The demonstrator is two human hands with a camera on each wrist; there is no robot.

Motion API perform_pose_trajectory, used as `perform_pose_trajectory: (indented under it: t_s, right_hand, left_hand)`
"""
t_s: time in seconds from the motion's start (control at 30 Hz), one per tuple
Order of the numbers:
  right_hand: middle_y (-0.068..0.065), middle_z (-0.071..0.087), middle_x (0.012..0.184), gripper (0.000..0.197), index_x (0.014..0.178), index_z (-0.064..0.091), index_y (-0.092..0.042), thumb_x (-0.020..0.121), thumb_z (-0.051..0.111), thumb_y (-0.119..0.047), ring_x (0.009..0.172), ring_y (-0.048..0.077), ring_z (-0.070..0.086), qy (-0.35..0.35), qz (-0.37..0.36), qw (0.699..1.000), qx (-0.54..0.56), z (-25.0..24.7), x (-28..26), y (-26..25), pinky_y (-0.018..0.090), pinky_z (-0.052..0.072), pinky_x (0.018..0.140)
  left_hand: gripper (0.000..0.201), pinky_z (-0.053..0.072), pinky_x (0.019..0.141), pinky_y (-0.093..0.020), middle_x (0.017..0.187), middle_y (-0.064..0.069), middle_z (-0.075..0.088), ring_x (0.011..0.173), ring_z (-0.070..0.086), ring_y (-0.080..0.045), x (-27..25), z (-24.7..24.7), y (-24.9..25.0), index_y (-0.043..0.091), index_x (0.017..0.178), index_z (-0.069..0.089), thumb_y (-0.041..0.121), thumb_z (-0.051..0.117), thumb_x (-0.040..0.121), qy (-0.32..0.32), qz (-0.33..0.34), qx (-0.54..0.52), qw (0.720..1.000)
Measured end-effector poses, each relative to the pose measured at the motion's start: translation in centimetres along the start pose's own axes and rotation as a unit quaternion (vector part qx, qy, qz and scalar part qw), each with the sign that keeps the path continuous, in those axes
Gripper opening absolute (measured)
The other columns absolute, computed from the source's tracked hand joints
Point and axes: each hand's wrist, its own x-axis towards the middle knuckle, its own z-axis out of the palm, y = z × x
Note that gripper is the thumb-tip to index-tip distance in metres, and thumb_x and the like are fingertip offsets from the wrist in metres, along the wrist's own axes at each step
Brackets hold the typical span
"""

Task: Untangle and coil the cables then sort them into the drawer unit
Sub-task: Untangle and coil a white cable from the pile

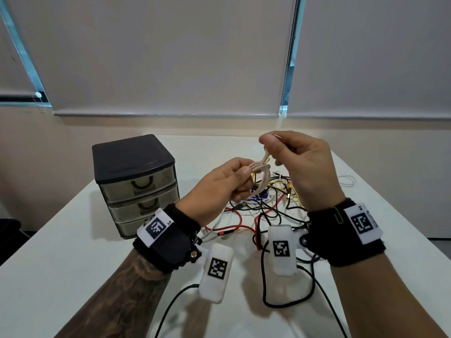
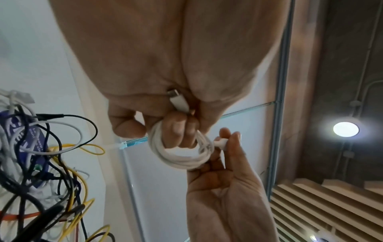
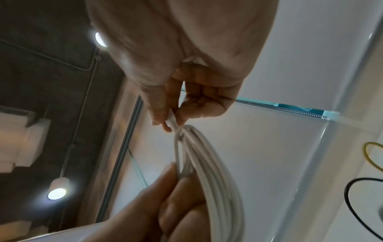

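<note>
Even, soft indoor light; wide-angle bending at the edges.
Round ceiling lamps (image 2: 346,129) glare in both wrist views. The hands (image 1: 302,167) cast faint shadows on the worktop (image 1: 61,252). Close palms blur, and window frames bow outward.

The left hand (image 1: 220,185) hides part of the coiled white cable (image 1: 261,174), and its wrist band covers a corner of the small grey plastic drawer unit with the dark lid (image 1: 136,181). The right hand (image 1: 302,167) hides the cable's plug end, so only a tiny tip peeks out. Both hands block much of the messy pile of black, yellow, red and white cables (image 1: 266,206). A blue thing lies under the pile, and its words are too small to read. Both arms are cut off by the bottom edge.
</note>
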Motion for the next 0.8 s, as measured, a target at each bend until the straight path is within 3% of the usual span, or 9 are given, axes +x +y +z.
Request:
perform_pose_trajectory:
  t_s: [0.13,0.27,0.37,0.47,0.57,0.67,0.73,0.8]
  right_hand:
    - [0.007,0.064,0.072,0.013,0.096,0.077,-0.004,0.092,0.071,-0.016,0.061,0.014,0.052,-0.010,0.019,0.999,0.049,0.3,-0.1,-0.3,0.024,0.048,0.059]
    - [0.006,0.065,0.072,0.011,0.094,0.076,-0.005,0.092,0.070,-0.014,0.062,0.014,0.056,-0.026,0.025,0.997,0.067,0.6,-0.2,-0.7,0.024,0.050,0.059]
    - [0.007,0.061,0.072,0.017,0.094,0.075,-0.004,0.088,0.071,-0.019,0.064,0.015,0.053,-0.019,0.066,0.986,0.149,0.6,-0.1,-0.7,0.024,0.049,0.061]
    - [0.005,0.062,0.072,0.024,0.099,0.068,-0.006,0.082,0.071,-0.022,0.063,0.014,0.054,-0.028,0.116,0.966,0.229,0.7,0.1,-0.5,0.023,0.050,0.060]
    - [0.011,0.066,0.074,0.024,0.099,0.055,-0.013,0.084,0.072,-0.019,0.061,0.018,0.059,-0.011,0.103,0.975,0.194,0.9,0.0,0.1,0.026,0.051,0.057]
    - [0.013,0.067,0.078,0.016,0.094,0.053,-0.011,0.094,0.069,-0.014,0.063,0.020,0.061,0.002,0.063,0.992,0.106,0.9,-0.1,0.6,0.032,0.053,0.058]
    - [0.010,0.067,0.085,0.016,0.097,0.056,-0.008,0.094,0.069,-0.016,0.067,0.017,0.065,-0.019,0.046,0.997,0.059,0.7,-0.1,1.0,0.035,0.054,0.060]
    - [0.006,0.067,0.096,0.031,0.105,0.057,-0.012,0.086,0.079,-0.023,0.077,0.018,0.067,-0.072,0.054,0.996,0.029,0.5,-0.1,1.4,0.039,0.058,0.068]
  left_hand:
    - [0.020,0.034,0.054,-0.016,0.065,0.007,0.043,0.057,0.037,-0.007,-0.1,-0.2,0.4,0.005,0.113,0.053,0.021,0.044,0.104,-0.001,0.007,0.038,0.999]
    - [0.015,0.037,0.053,-0.021,0.063,0.001,0.038,0.054,0.036,-0.012,-0.5,-0.8,1.2,0.002,0.102,0.052,0.016,0.048,0.100,-0.046,0.016,0.025,0.998]
    - [0.016,0.048,0.062,-0.027,0.068,-0.007,0.052,0.062,0.052,-0.020,-0.9,-1.0,1.9,-0.003,0.103,0.056,0.012,0.050,0.101,-0.061,0.033,0.079,0.994]
    - [0.020,0.052,0.079,-0.027,0.091,-0.009,0.068,0.084,0.062,-0.016,-0.9,-1.2,2.3,0.003,0.110,0.067,0.013,0.053,0.099,-0.034,0.062,0.143,0.987]
    - [0.020,0.050,0.074,-0.027,0.089,-0.007,0.068,0.080,0.060,-0.013,-0.8,-1.3,2.3,0.004,0.108,0.068,0.015,0.054,0.099,0.002,0.061,0.162,0.985]
    - [0.022,0.052,0.076,-0.038,0.085,-0.009,0.069,0.079,0.064,-0.019,-0.6,-1.0,1.7,-0.001,0.107,0.065,0.015,0.053,0.100,0.021,0.038,0.137,0.990]
    - [0.021,0.051,0.070,-0.036,0.077,-0.007,0.066,0.072,0.063,-0.019,-0.4,-1.0,1.3,-0.003,0.108,0.065,0.013,0.053,0.100,0.050,0.024,0.101,0.993]
    - [0.021,0.047,0.064,-0.031,0.072,-0.007,0.062,0.066,0.059,-0.017,-0.3,-1.3,1.3,-0.003,0.108,0.065,0.011,0.053,0.099,0.089,0.019,0.074,0.993]
